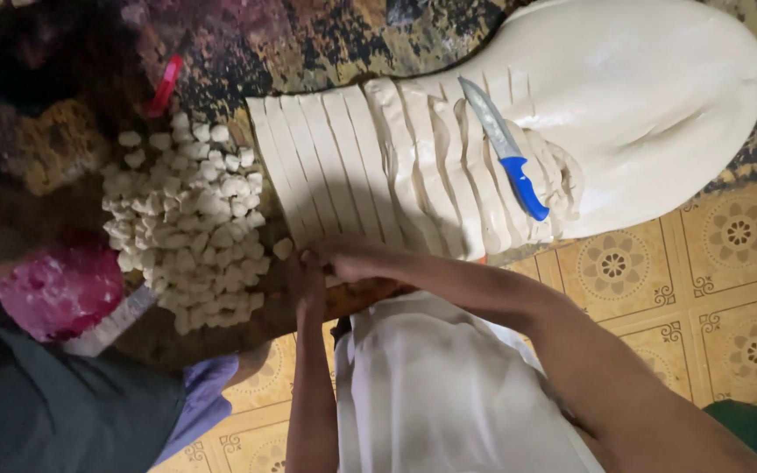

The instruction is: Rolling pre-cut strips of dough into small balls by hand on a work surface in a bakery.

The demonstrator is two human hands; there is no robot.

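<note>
A large sheet of pale dough [641, 88] lies on a patterned surface, its left part cut into several long strips [335, 166]. A knife with a blue handle [505, 149] rests on the cut dough. My left hand [308, 276] and my right hand [352, 260] meet at the near ends of the strips, fingers pinching dough there. A heap of small dough pieces [190, 228] lies just left of my hands. What exactly sits between my fingers is partly hidden.
A pink round object [59, 285] dusted with white sits at the left, beside another person's dark clothing [54, 412]. A red item [166, 83] lies above the heap. Yellow patterned floor tiles [729, 263] show at the right. White cloth [449, 394] covers my lap.
</note>
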